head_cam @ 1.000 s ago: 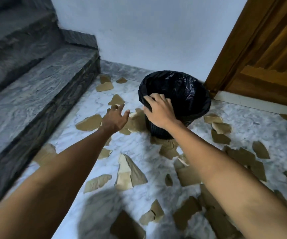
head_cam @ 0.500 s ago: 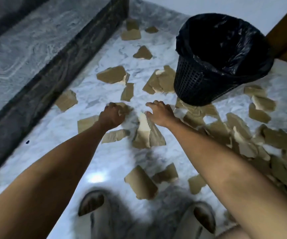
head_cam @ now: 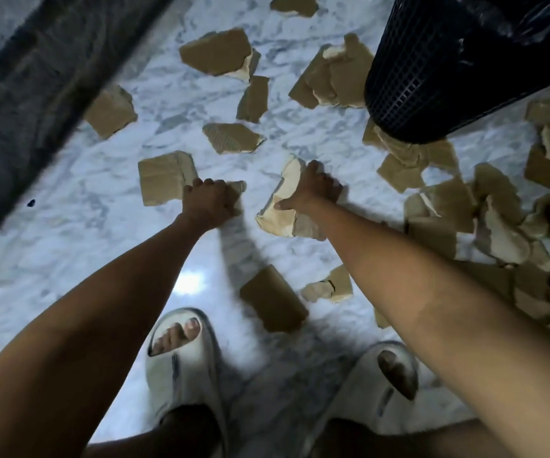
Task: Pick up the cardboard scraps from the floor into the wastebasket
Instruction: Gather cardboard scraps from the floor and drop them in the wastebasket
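Several torn brown cardboard scraps lie scattered over the white marble floor [head_cam: 68, 259]. My left hand [head_cam: 209, 201] is down at the floor, fingers closed on a small pale scrap [head_cam: 237, 186] that sticks out past the knuckles. My right hand [head_cam: 313, 190] presses on a large torn scrap [head_cam: 281, 206] with a whitish peeled face, thumb on one edge and fingers curled over the other. The black mesh wastebasket [head_cam: 409, 84], lined with a black plastic bag [head_cam: 505, 18], stands at the upper right, beyond my right hand.
A dark stone step [head_cam: 29, 94] runs along the left. My two feet in white slides [head_cam: 181, 361] stand at the bottom. Scraps pile thickly at the right [head_cam: 498, 226] and around the basket's base; a flat scrap [head_cam: 273, 297] lies just ahead of my feet.
Both hands came down from the basket rim to the floor. The left hand has closed on a small scrap and the right has taken hold of the large one. The view has tilted downward.
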